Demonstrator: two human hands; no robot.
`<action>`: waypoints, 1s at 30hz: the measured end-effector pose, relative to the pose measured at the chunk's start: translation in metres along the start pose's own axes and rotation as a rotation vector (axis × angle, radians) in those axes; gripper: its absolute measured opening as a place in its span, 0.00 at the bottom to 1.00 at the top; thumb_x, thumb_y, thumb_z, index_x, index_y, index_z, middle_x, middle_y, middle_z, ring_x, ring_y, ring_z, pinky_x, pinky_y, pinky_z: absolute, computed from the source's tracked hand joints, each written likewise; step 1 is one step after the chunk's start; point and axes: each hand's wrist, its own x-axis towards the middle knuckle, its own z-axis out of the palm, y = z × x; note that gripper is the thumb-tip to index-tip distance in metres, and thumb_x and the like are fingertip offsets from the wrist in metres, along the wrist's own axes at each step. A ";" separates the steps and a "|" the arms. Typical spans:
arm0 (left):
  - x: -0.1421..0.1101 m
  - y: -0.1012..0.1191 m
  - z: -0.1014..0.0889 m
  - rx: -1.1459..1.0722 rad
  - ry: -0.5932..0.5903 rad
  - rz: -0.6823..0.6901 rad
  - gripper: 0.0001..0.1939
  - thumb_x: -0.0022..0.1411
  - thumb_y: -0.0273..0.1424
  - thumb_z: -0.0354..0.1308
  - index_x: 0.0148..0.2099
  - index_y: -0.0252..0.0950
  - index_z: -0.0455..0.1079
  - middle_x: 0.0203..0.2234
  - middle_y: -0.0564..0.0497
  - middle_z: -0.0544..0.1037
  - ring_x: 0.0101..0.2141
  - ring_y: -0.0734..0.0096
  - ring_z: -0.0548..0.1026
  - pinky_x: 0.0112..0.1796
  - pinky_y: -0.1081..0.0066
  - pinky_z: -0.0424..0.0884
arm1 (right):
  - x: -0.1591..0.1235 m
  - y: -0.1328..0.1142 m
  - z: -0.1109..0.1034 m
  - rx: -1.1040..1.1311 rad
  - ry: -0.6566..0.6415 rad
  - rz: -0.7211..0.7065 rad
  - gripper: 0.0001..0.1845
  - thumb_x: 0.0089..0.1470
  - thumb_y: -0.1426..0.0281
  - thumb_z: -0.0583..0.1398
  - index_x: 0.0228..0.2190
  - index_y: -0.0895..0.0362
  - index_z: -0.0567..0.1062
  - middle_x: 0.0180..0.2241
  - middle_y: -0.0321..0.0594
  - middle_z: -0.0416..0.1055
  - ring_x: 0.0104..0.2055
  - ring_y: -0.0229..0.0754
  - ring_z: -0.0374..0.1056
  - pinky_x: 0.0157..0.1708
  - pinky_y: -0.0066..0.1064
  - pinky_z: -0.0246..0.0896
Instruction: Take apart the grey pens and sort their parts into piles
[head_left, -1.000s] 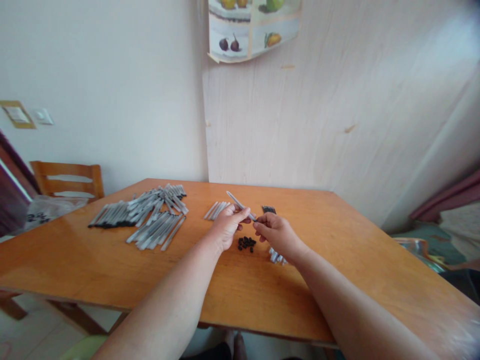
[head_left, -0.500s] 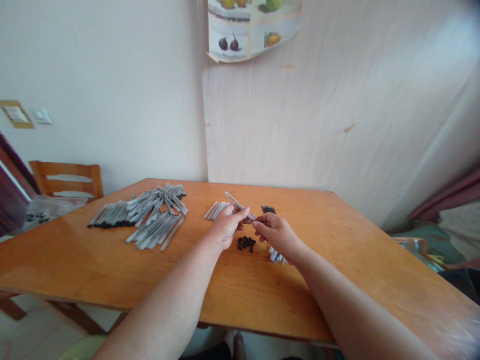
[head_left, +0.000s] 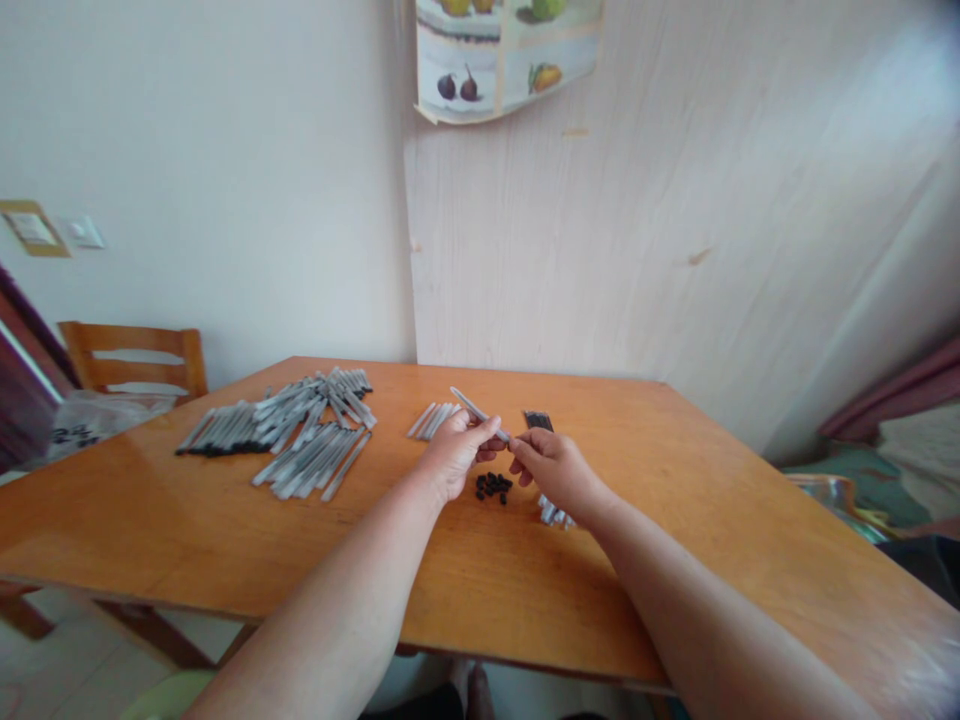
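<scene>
My left hand [head_left: 455,455] is closed on a thin grey tube [head_left: 469,404] that slants up and to the left from its fingers. My right hand [head_left: 551,466] pinches the tube's near end, its fingertips meeting those of the left hand; whether a small part sits in the pinch I cannot make out. Directly below the two hands lies a small heap of black caps [head_left: 493,486] on the wooden table [head_left: 225,540]. A few short grey pieces [head_left: 553,514] lie under my right wrist.
A big pile of grey tubes [head_left: 289,430] lies at the left of the table, a small row of tubes [head_left: 433,419] just beyond my left hand, and a dark flat item [head_left: 538,420] beyond my right. A wooden chair [head_left: 135,360] stands at the far left.
My right hand has moved slightly left, closing onto the tube's near end. The tube and left hand have barely moved.
</scene>
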 end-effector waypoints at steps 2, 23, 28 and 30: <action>0.000 0.000 0.000 0.011 0.003 -0.002 0.18 0.51 0.40 0.69 0.36 0.36 0.66 0.31 0.47 0.79 0.29 0.71 0.77 0.30 0.73 0.67 | 0.000 0.001 0.000 -0.007 0.008 -0.020 0.10 0.57 0.64 0.56 0.29 0.57 0.70 0.23 0.36 0.71 0.22 0.34 0.66 0.23 0.25 0.59; 0.009 -0.003 -0.009 -0.047 0.156 -0.015 0.09 0.59 0.34 0.62 0.37 0.35 0.66 0.27 0.47 0.79 0.25 0.73 0.77 0.24 0.77 0.69 | 0.006 0.014 -0.012 -0.598 -0.069 -0.134 0.10 0.55 0.66 0.58 0.29 0.55 0.79 0.31 0.40 0.77 0.33 0.39 0.70 0.33 0.28 0.59; 0.009 -0.002 -0.008 -0.046 0.163 -0.015 0.08 0.60 0.32 0.61 0.36 0.35 0.65 0.27 0.47 0.79 0.25 0.73 0.77 0.24 0.78 0.69 | 0.007 0.016 -0.015 -0.758 -0.150 -0.067 0.12 0.57 0.64 0.58 0.32 0.53 0.81 0.32 0.41 0.78 0.36 0.41 0.71 0.36 0.29 0.61; 0.009 -0.003 -0.008 -0.046 0.162 -0.013 0.08 0.60 0.32 0.62 0.36 0.35 0.65 0.27 0.46 0.79 0.25 0.73 0.77 0.24 0.78 0.69 | 0.007 0.016 -0.015 -0.782 -0.168 -0.051 0.12 0.57 0.63 0.58 0.32 0.52 0.82 0.33 0.42 0.78 0.36 0.42 0.72 0.36 0.29 0.61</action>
